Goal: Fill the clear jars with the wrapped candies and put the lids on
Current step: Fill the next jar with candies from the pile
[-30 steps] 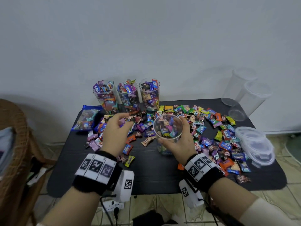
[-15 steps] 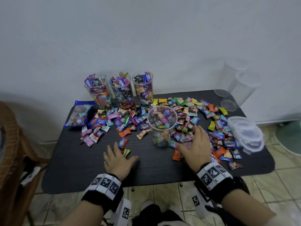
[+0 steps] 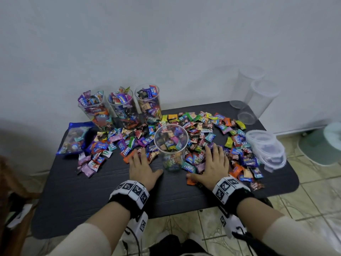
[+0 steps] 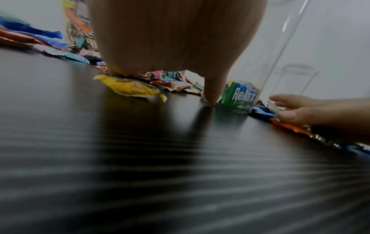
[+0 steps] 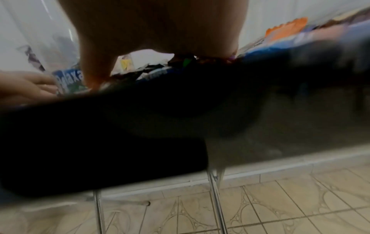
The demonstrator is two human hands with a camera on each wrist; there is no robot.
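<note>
1. Black desk, wood-grain top, strewn w/ wrapped candies across its far half.
2. Clear jar stands upright mid-desk, no lid, partly filled w/ candies; candies crowd its far and right sides.
3. Left hand lies flat on desk just left of jar, fingers straight, fingertips on edge of candy pile; thumb points toward jar base. Holds nothing.
4. Right hand lies flat on candies just right of jar, fingers spread and straight; holds nothing.
5. Three full jars in a row at far left by wall, no lids on.
6. Blue candy bag lies at left desk edge, near the full jars.
7. Two empty jars lean at far right corner against wall.
8. Stack of clear lids at right desk edge, beside the candies.
9. Writing: "Relaxa" on several wrappers; left wrist view shows green "Relax" wrapper inside jar base.
10. Tiled floor at right; wicker chair at left.
</note>
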